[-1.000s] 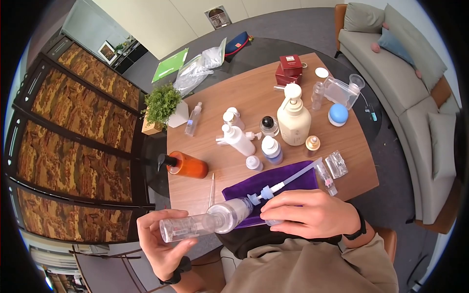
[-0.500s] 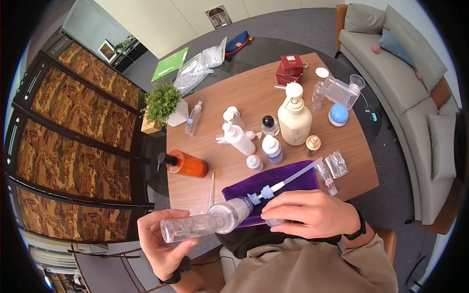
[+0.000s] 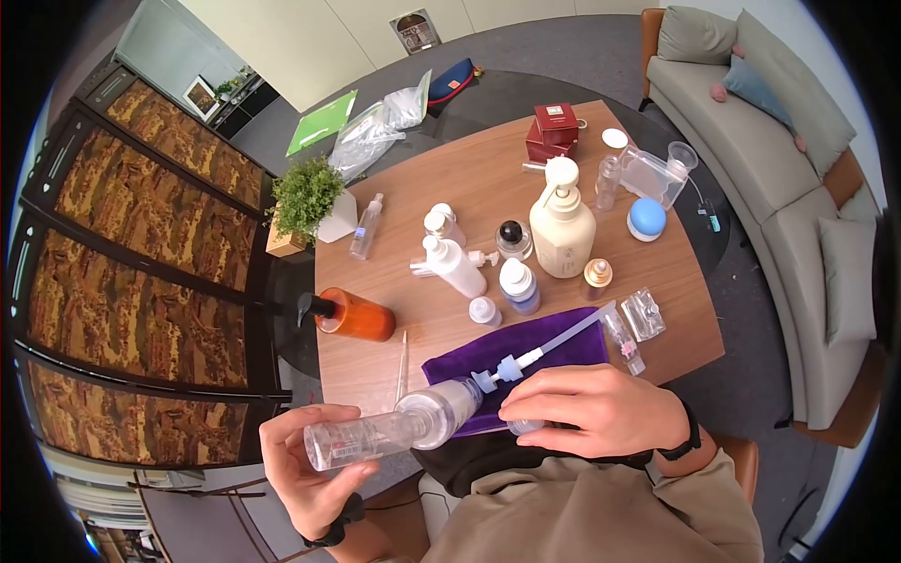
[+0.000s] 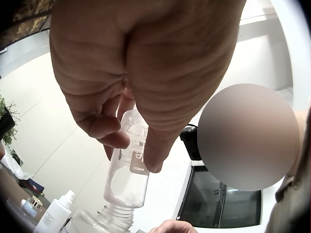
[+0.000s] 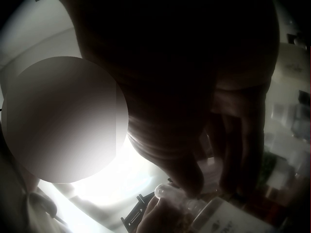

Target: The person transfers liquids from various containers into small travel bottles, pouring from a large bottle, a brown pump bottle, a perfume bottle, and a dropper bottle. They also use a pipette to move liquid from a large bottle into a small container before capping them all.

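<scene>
We hold clear bottle (image 3: 375, 432) sideways off near worktop (image 3: 488, 188) edge: left grip (image 3: 305, 469) curled round base, right grip (image 3: 591, 413) pinching pump (image 3: 502, 371). Light, slippery plastic; grasp mid-body.

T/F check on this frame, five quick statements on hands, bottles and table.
1. The left hand holds a small clear bottle lying sideways. True.
2. The orange pump bottle stands upright. False: it lies on its side on the table.
3. The right hand rests flat on the table, holding nothing. False: its fingers curl around the clear bottle with the blue pump.
4. A purple cloth lies on the table's near edge. True.
5. The potted plant sits by the table's left edge. True.
</scene>
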A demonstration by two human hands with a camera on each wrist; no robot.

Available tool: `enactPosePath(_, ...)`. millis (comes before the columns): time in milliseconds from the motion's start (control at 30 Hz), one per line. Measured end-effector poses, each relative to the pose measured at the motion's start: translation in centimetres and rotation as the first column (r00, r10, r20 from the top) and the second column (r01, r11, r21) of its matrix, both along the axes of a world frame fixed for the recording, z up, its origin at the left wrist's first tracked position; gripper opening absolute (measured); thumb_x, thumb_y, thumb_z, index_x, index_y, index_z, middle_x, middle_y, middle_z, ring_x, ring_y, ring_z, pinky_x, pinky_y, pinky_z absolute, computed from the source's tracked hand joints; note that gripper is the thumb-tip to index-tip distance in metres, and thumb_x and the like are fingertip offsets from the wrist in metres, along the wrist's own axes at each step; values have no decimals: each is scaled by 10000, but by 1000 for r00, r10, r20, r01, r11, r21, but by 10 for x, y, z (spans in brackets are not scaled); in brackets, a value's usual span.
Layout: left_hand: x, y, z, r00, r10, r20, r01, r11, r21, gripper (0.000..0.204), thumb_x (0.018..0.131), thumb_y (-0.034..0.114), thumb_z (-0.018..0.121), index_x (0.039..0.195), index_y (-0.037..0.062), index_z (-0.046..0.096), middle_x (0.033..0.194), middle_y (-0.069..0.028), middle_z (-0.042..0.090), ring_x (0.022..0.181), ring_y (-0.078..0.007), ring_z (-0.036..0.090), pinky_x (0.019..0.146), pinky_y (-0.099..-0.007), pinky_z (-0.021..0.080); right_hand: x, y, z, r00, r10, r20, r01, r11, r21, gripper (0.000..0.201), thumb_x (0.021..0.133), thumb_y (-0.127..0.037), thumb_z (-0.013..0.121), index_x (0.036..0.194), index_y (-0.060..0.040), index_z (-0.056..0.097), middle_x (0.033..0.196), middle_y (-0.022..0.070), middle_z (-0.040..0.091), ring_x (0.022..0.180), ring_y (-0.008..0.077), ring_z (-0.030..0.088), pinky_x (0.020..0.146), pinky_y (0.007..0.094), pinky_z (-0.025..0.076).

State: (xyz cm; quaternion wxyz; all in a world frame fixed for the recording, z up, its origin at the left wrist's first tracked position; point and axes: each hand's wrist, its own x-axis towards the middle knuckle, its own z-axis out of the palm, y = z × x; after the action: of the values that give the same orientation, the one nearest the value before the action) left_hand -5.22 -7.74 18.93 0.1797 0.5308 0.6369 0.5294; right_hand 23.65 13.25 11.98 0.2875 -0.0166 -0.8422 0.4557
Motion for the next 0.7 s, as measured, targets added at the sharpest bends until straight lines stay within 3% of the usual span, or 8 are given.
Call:
enactPosePath(500,-6,-6,-8,998,-36,-52,37,999,18,869,809,173,1041,1456,-1,488,1186,-285,758,1028,-263,769,859,-359,629,-2,-1,-2,1000,0,16,0,1000,-11,343,987,-115,827,1291,3,720,1210,136,734,1049,323,754,901,430,646)
enactPosePath(567,-10,-6,-10,990,-53,-132,60,997,44,877,809,203,1043,1456,-2,487,1185,-281,759,1012,-268,768,858,-367,626,-3,-1,-1,1000,-10,12,10,1000,-5,338,990,-105,821,1293,9,721,1232,139,731,1058,326,751,906,431,642)
enactPosePath(700,-8,-8,-16,996,-14,-88,20,997,72,879,814,242,1041,1450,-7,488,1176,-279,757,1003,-272,763,860,-376,624,-4,-1,2,1000,-24,10,24,1000,-17,328,987,-82,819,1291,3,728,1258,140,725,1067,322,748,902,427,639)
